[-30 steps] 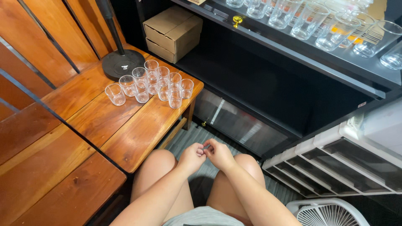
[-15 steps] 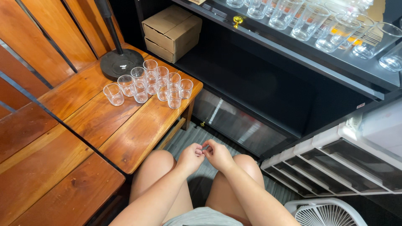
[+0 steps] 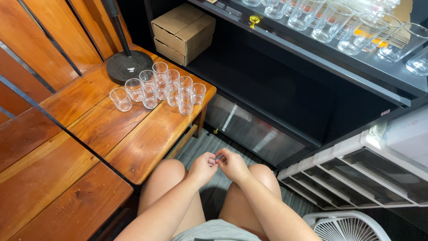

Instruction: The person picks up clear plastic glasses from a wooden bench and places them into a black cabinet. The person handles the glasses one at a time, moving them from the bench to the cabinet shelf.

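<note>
My left hand and my right hand meet over my knees, fingertips touching each other. The fingers are curled together; something tiny may be pinched between them, but I cannot make it out. Up and to the left, several small clear glasses stand in a cluster on a wooden table, well out of reach of both hands.
A black round lamp base with a pole stands behind the glasses. A cardboard box sits on a dark lower shelf. Taller clear glasses line the black shelf above. White plastic drawers and a fan are at right.
</note>
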